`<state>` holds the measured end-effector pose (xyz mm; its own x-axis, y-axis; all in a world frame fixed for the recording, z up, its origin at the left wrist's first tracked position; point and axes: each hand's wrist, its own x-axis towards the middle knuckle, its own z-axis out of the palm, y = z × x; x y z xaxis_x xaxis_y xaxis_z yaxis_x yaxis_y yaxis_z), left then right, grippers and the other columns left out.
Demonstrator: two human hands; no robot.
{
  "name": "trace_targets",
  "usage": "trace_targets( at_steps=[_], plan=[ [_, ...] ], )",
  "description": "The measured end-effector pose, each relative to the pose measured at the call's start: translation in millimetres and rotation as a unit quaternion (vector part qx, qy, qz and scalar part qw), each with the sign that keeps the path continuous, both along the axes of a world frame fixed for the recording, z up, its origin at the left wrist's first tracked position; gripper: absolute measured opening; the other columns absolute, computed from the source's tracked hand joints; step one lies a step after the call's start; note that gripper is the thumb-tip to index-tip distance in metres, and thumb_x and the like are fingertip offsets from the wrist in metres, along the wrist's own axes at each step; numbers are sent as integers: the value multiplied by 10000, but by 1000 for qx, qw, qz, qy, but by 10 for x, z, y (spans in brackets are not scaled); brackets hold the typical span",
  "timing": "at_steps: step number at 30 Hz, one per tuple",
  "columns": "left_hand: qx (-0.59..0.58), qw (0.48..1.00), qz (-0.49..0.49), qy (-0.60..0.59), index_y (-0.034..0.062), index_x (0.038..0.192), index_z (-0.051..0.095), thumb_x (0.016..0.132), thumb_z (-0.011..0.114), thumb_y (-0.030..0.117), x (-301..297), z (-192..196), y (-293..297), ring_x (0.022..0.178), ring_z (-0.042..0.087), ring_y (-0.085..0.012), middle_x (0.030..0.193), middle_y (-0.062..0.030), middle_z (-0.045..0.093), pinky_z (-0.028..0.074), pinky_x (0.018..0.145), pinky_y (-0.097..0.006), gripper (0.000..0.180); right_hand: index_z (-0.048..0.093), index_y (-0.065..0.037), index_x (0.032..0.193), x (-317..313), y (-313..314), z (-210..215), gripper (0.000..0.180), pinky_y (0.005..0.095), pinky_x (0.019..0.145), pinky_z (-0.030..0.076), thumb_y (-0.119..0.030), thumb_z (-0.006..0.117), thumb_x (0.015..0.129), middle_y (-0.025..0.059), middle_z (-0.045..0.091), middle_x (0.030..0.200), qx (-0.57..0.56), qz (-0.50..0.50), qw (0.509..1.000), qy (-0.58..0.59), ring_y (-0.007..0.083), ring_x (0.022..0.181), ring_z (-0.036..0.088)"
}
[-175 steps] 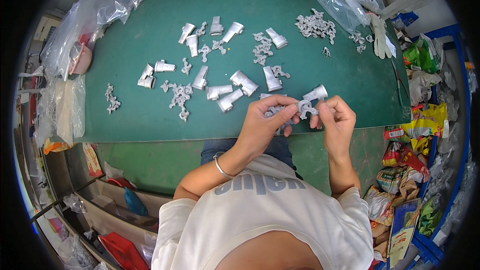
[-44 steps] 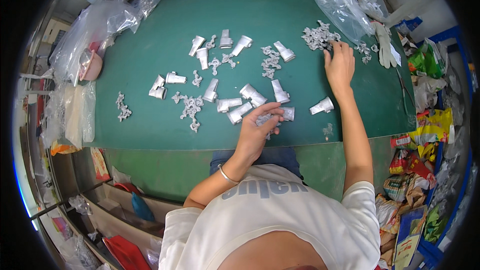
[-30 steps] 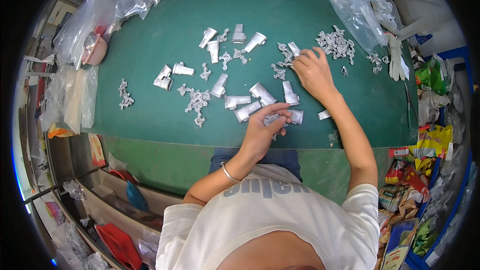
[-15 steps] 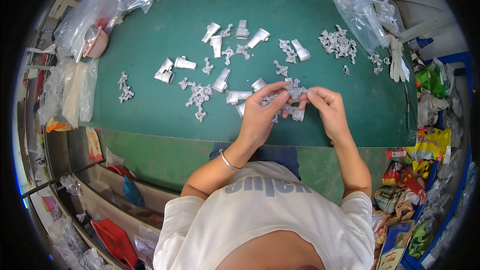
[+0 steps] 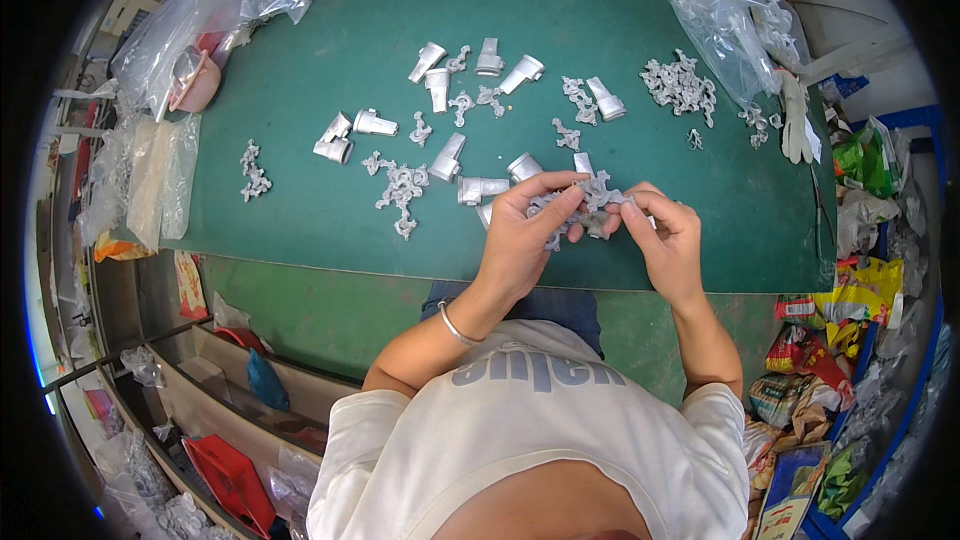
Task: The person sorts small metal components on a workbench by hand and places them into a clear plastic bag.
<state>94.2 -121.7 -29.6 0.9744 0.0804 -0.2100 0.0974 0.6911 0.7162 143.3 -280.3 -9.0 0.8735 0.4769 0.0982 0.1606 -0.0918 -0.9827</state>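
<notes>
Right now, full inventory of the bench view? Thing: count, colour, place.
Table: one, green, centre.
Metal tube parts: about a dozen, silver, scattered mid-table.
Small cast clusters: several, grey, among the tubes.
Cluster pile: one, grey, far right.
Plastic bags: several, clear, table edges.
Gloves: white, count unclear, right edge.
Held cluster: one, grey, between both hands.
Left hand: gripping the cluster.
Right hand: gripping the cluster.

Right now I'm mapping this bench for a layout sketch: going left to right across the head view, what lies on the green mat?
Pink bowl → small grey cluster → pair of grey tubes → left hand → right hand → white glove.
</notes>
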Motion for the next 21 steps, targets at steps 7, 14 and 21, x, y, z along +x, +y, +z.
trace_targets(
  at_steps=[7, 14, 21],
  plan=[
    [29, 998, -16, 56, -23, 1105, 541, 854, 562, 68, -57, -137, 48, 810, 534, -128, 912, -83, 576, 419, 565, -227, 268, 635, 33, 814, 282, -647, -380, 209, 190, 558, 346, -131, 518, 864, 8, 602, 665, -39, -177, 977, 115, 44, 620, 472],
    [60, 994, -34, 79, -19, 1097, 546, 843, 576, 56, -91, -205, -9, 804, 550, -118, 911, -69, 586, 434, 572, -230, 267, 618, 31, 865, 90, -1688, -492, 210, 194, 569, 361, -137, 495, 886, 38, 604, 690, 65, -382, 918, 88, 75, 615, 516],
    [69, 992, -67, 81, -24, 1099, 538, 841, 570, 33, -67, -263, -159, 798, 554, -125, 881, -83, 588, 433, 551, -222, 267, 624, 4, 869, -602, -2828, -1029, 196, 195, 523, 350, -157, 512, 883, 14, 578, 660, 135, -701, 697, 64, 69, 591, 500]
  ],
)
